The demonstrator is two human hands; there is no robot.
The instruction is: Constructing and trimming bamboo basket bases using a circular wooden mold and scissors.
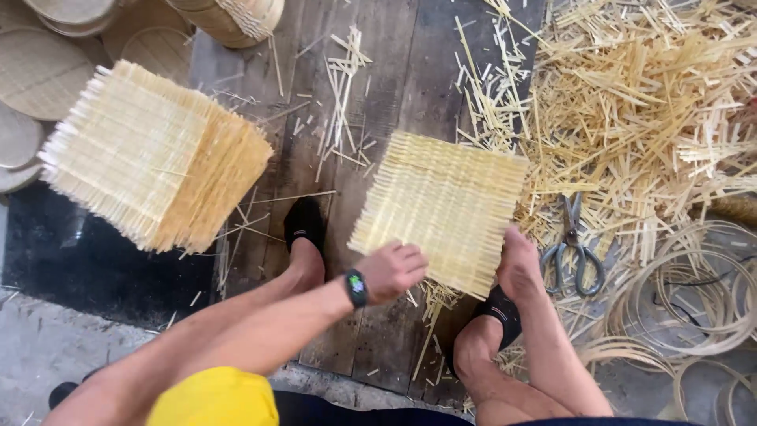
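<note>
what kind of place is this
Probably a bamboo-weaving workshop, worked at floor level. Both hands, left and right, hold a square woven mat. A stack of mats sits to the left, with a heap of cut strips, scissors and coiled hoops to the right.

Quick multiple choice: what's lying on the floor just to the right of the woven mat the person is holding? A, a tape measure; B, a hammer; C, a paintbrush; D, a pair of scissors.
D: a pair of metal scissors lies beside the right hand and the square woven mat, at the edge of the pile of cut bamboo strips.
</note>
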